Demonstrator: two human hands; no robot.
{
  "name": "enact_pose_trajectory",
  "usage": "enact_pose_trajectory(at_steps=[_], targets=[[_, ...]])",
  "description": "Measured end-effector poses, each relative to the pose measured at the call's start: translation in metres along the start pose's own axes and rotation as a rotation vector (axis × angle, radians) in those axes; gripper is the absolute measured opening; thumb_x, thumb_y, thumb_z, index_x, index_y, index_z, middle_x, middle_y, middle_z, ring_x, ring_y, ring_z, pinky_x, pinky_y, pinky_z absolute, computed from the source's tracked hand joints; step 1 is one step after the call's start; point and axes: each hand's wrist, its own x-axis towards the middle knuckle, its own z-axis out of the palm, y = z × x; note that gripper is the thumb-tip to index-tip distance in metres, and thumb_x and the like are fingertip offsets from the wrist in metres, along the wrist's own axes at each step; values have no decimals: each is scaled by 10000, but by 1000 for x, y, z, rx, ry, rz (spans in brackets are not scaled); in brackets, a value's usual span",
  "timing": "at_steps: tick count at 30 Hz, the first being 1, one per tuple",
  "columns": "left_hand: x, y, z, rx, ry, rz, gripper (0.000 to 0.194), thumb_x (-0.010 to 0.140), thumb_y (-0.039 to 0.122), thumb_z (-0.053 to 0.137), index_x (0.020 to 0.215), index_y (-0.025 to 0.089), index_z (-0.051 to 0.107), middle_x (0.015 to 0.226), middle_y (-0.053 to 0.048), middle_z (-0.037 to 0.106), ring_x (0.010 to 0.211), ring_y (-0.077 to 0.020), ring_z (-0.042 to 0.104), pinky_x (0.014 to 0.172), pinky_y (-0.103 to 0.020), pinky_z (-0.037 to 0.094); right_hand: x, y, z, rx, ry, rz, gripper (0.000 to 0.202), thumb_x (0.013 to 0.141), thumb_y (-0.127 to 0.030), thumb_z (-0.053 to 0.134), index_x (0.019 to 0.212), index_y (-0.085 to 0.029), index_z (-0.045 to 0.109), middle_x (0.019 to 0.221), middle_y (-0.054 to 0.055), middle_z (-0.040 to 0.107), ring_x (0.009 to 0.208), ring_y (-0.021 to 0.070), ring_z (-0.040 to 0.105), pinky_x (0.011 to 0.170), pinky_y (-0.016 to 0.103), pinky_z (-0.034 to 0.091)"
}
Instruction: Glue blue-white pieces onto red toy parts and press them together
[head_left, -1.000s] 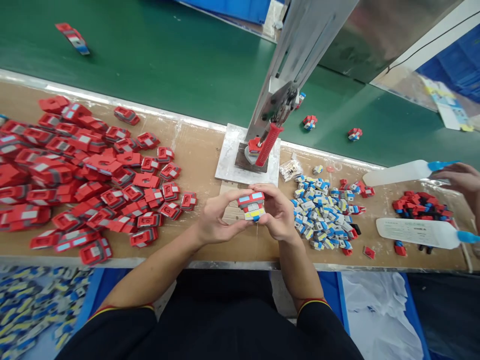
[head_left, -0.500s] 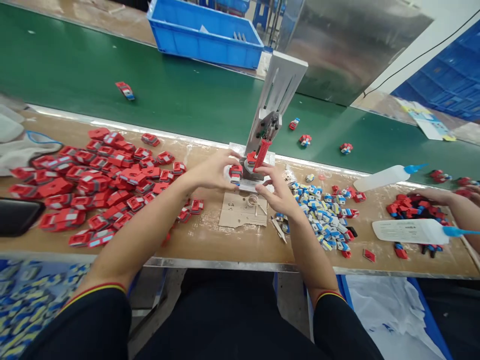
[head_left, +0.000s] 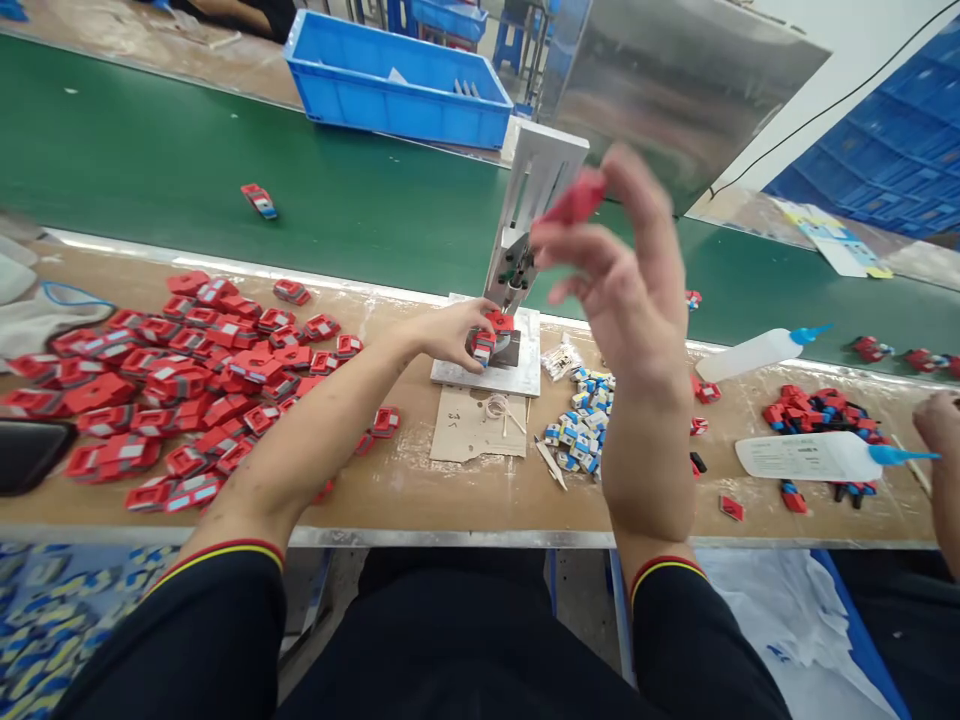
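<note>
A metal hand press [head_left: 551, 160] stands on a pale base plate at the table's far edge. At its base, my left hand [head_left: 459, 335] pinches a small red, white and blue toy car piece [head_left: 484, 346], right beside a red part on the press. Raised high and blurred, my right hand [head_left: 619, 250] has its fingers around the press's red lever handle [head_left: 576, 198]. Many red car shells [head_left: 180, 375] are heaped to the left. Small blue-and-white pieces [head_left: 581, 425] lie to the right, partly behind my right forearm.
Beyond the table runs a green conveyor belt [head_left: 150, 140] with a few toy pieces, and a blue crate [head_left: 397, 100] behind. Cardboard [head_left: 465, 430] and tweezers [head_left: 551, 463] lie near the press. Two white bottles [head_left: 810, 458] are at right, near another person's hand [head_left: 937, 420].
My right hand has swung the red handle from low to high. My left hand has brought its car piece closer to the press centre. The other person's hand has left the red-and-black pile.
</note>
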Motion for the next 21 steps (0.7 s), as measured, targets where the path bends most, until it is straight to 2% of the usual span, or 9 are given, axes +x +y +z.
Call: enact_pose_trajectory(at_steps=[3, 5, 6, 8, 9, 12, 14, 18, 21], targets=[[-11, 5, -9, -56, -36, -10, 405, 601, 376, 929, 968, 235, 832, 1468, -138, 641, 1295, -349, 654, 1117, -505, 527, 56, -15, -9, -10, 33, -89, 373, 905, -399, 701, 1273, -344, 701, 1172, -138, 783, 1276, 219, 708, 823, 300, 559], [-22, 11, -15, -138, -51, 0, 418, 629, 408, 922, 1006, 248, 835, 1447, -138, 666, 1267, -334, 677, 1098, -499, 542, 71, -10, -18, -18, 64, -155, 353, 924, -293, 668, 1276, -314, 689, 1129, -149, 777, 1288, 221, 698, 792, 276, 546], [-28, 15, -18, -199, -45, 15, 416, 635, 426, 925, 1002, 252, 837, 1412, -138, 691, 1233, -321, 697, 1077, -488, 557, 68, -3, -22, -33, 86, -197, 367, 918, -307, 694, 1285, -295, 678, 1132, -130, 772, 1283, 221, 701, 769, 256, 542], [-38, 24, -21, -351, -12, 54, 416, 623, 460, 948, 969, 255, 841, 1316, -141, 744, 1156, -304, 737, 1034, -472, 587, 42, 20, -27, -86, 136, -253, 461, 880, -425, 787, 1295, -270, 656, 1193, -59, 755, 1241, 206, 721, 734, 227, 552], [-42, 29, -21, -433, 7, 73, 421, 612, 471, 961, 954, 255, 843, 1275, -147, 761, 1125, -302, 752, 1015, -470, 597, 21, 35, -27, -122, 181, -243, 501, 852, -509, 822, 1262, -268, 664, 1159, -23, 757, 1135, 174, 748, 727, 222, 575], [-45, 42, -15, -650, 26, 108, 460, 588, 492, 994, 944, 238, 849, 1249, -179, 772, 1120, -327, 763, 991, -481, 608, -48, 79, -15, -158, 200, 37, 530, 823, -576, 858, 1211, -281, 649, 1094, 13, 732, 937, 156, 738, 718, 281, 625], [-40, 48, -6, -751, 3, 125, 496, 582, 474, 1009, 977, 222, 849, 1305, -198, 754, 1189, -354, 740, 1025, -494, 591, -84, 100, 1, -52, 154, 240, 600, 754, -597, 900, 1192, -287, 635, 1119, 36, 728, 945, 188, 734, 726, 324, 638], [-28, 56, 14, -885, -11, 92, 508, 584, 427, 1016, 1010, 209, 846, 1459, -201, 677, 1271, -386, 699, 1054, -496, 574, -111, 117, 21, 152, 232, 381, 534, 737, -546, 924, 1120, -298, 647, 1116, 37, 733, 973, 204, 728, 810, 371, 663], [-31, 60, 22, -1011, 104, -39, 519, 573, 438, 1015, 1003, 203, 843, 1478, -188, 666, 1235, -379, 719, 998, -465, 601, -110, 127, 0, 227, 331, 411, 480, 764, -528, 896, 1133, -310, 680, 1087, 25, 743, 947, 197, 729, 753, 350, 670]])
